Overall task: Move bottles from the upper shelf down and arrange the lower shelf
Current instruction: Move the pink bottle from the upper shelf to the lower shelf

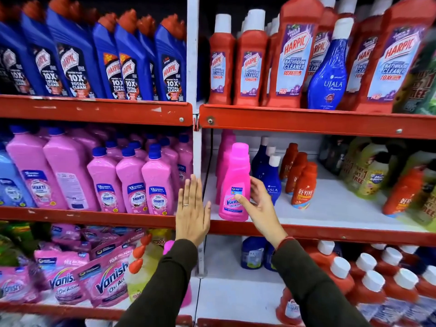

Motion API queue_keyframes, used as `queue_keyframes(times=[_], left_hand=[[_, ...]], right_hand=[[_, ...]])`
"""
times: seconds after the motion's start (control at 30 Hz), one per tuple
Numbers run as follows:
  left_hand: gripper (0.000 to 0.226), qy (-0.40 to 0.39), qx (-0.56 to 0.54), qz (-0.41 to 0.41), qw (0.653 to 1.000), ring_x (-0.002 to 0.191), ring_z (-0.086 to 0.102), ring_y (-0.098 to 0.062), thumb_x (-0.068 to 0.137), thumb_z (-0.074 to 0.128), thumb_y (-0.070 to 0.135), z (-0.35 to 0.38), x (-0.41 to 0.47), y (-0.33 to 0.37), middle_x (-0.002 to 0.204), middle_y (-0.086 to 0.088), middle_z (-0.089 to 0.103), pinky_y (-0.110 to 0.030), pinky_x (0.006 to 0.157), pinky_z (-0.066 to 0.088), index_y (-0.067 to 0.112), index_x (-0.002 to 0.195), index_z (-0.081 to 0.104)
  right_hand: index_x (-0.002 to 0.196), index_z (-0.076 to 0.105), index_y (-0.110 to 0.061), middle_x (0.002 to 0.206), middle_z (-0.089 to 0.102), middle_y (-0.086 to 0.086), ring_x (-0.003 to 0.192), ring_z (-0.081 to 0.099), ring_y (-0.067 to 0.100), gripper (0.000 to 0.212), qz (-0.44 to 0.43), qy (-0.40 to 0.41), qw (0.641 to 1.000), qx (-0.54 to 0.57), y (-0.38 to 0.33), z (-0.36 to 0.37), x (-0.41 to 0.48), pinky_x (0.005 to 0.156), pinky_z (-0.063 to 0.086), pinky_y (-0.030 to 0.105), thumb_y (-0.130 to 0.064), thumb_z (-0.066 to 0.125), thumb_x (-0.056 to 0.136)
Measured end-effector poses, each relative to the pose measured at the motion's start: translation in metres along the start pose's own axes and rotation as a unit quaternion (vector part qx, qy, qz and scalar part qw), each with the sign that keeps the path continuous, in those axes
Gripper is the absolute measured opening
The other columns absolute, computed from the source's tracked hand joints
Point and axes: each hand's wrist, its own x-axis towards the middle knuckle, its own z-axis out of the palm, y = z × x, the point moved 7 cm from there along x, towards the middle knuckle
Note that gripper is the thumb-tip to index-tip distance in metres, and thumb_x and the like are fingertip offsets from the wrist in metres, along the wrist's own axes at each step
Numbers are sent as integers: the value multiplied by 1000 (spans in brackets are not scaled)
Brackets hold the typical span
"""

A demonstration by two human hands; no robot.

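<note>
A bright pink Vanish bottle point(236, 182) stands at the front left of the lower right shelf point(330, 230). My right hand point(257, 204) wraps its right side, thumb across the label. My left hand point(192, 211) is flat with fingers together, held upright just left of the bottle in front of the white upright post, not touching it. On the upper right shelf point(306, 119) a blue Ujala bottle point(329, 67) stands among red Harpic bottles point(292, 57). More blue Ujala bottles point(269, 175) stand right behind my right hand.
Orange Revive bottles point(302, 182) stand right of the Ujala ones, with bare white shelf in front. Yellow-green bottles point(368, 171) crowd the far right. Pink Shakti bottles point(132, 182) fill the left bay. A white post point(193, 67) divides the bays.
</note>
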Motion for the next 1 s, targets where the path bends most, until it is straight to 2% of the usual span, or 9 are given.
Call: queue_keyframes(times=[0.13,0.3,0.43,0.6,0.83,1.0], left_hand=[[75,-20,-16,-24,999,163,-8,-23,106,26,31,23,-12,-4,174,-10,-22,-40,131,3,7,165,-15],[66,-23,9,-23,999,162,-13,-25,111,5,37,36,-14,-7,173,-17,-21,-41,131,1,2,164,-13],[67,-25,16,-20,999,162,-13,-26,112,4,38,39,-14,-8,173,-18,-20,-42,131,-1,0,164,-11],[67,-27,24,-19,999,162,-14,-27,112,5,38,41,-16,-9,172,-19,-21,-43,131,0,-1,164,-11],[66,-20,30,-13,999,162,-15,-26,112,5,37,36,-15,-7,172,-19,-22,-43,131,-2,-1,164,-12],[66,-29,36,-17,999,161,-17,-28,112,3,37,36,-15,-6,172,-19,-23,-45,130,0,0,163,-13]], right_hand=[[136,46,-23,134,61,3,124,61,15,51,19,-1,1000,0,20,1,11,100,54,34,-14,69,91],[134,43,-27,137,58,5,125,59,16,51,43,-14,999,1,38,3,21,99,55,31,-13,68,91],[132,43,-29,137,58,5,123,60,13,50,50,-18,999,11,46,4,23,98,55,30,-13,68,92],[137,43,-21,137,57,7,123,60,15,53,50,-20,999,12,50,10,27,90,57,21,-12,68,91],[140,40,-20,133,58,0,113,63,-1,55,49,-15,999,16,53,15,26,83,56,16,-14,67,92],[141,40,-23,131,57,-2,115,62,4,56,45,-5,999,15,52,17,23,81,57,17,-16,67,92]])
